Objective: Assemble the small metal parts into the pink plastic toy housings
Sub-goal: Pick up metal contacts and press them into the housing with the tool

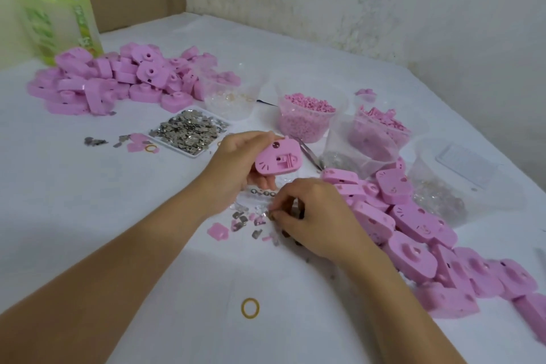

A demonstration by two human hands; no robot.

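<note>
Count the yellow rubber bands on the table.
2. One rubber band lies alone nearest the camera; the other rubber band lies left of the tray of metal parts, beside loose pink pieces. Others may be hidden under the piles.

Left hand [233,164] and right hand [313,216] seen bare. Left forearm [118,263] and right forearm [396,301] shown uncovered from wrist to lower frame edge. Fingers noted as slender, wrists narrow. Nails blurred, detail not made out. Rest of body cut off by frame.
</note>
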